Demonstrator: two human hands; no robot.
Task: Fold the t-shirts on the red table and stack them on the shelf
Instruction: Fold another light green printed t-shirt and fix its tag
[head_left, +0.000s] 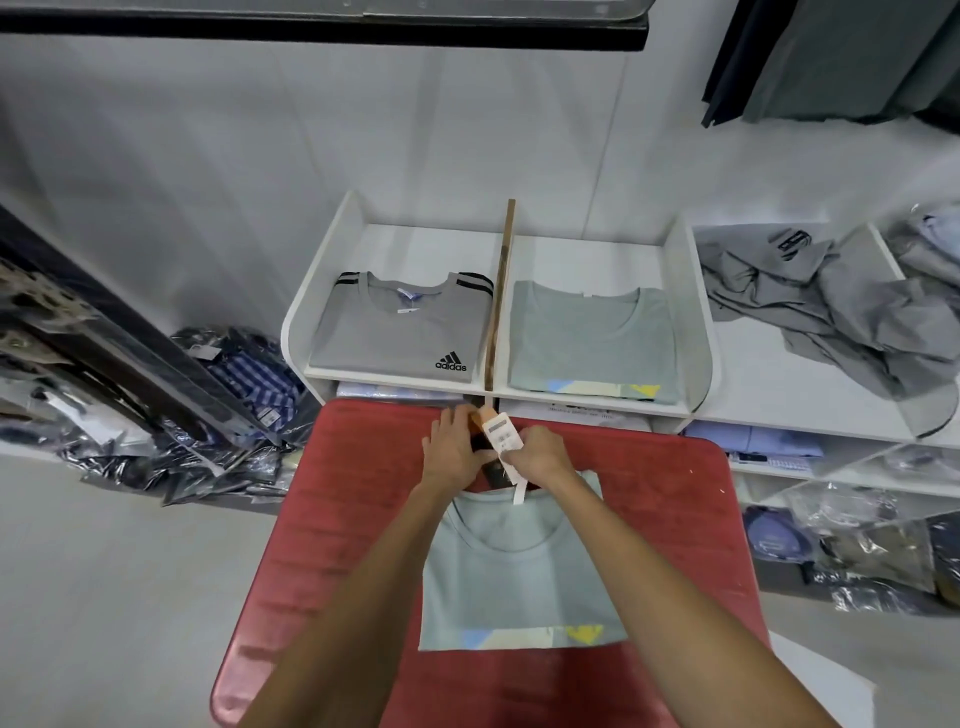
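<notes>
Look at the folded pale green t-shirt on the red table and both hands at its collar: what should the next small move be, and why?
Probably tuck the price tags inside the collar. The pale green t-shirt already lies folded on the red table, while the left hand and right hand hold the tags beyond its neckline. A matching shirt on the shelf shows no tags.

1. One red table (363, 519).
2. One folded pale green t-shirt (519, 582) lying on it.
3. Two hands above its collar: a left hand (454, 449) and a right hand (540, 454).
4. One white barcode tag (501, 434) between them.
5. Two folded t-shirts on the white shelf (691, 312): one grey adidas t-shirt (400, 332), one pale green shelf t-shirt (592, 343).
6. One wooden divider (500, 296) between those two.
7. One crumpled grey heap of garments (831, 306); how many it holds I cannot tell.
</notes>
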